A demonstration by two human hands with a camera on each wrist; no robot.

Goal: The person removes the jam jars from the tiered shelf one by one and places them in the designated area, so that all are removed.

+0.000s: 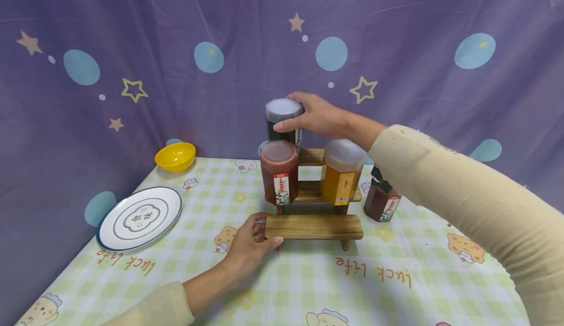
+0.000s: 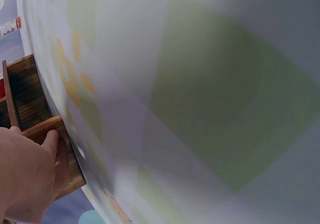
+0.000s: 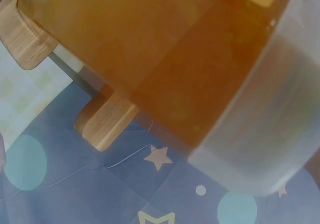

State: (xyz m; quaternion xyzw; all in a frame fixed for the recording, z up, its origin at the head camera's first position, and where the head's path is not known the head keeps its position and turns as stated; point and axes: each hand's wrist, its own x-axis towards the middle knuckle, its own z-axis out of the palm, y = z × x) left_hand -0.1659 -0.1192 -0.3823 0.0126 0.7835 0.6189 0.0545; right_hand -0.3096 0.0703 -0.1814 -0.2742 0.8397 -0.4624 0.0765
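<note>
A three-step wooden stand [image 1: 314, 227] is on the table. My left hand [image 1: 246, 243] grips the left end of its lowest step, with the thumb on top; the left wrist view shows this hand [image 2: 32, 169] at the wood. On the top step is a dark jar with a whitish lid [image 1: 283, 106], and my right hand [image 1: 323, 115] holds it around the lid, thumb in front. The middle step bears a reddish-brown jar [image 1: 278, 169] at left and an amber jar [image 1: 343, 176] at right. That amber jar [image 3: 150, 69] fills much of the right wrist view.
Right of the stand is another dark red jar [image 1: 382, 201], partly behind my right sleeve [image 1: 458, 189]. A white plate [image 1: 165, 218] with a dark rim and a yellow bowl [image 1: 175, 157] are at the left. Behind the checked tablecloth [image 1: 207, 203] hangs a purple curtain [image 1: 246, 12].
</note>
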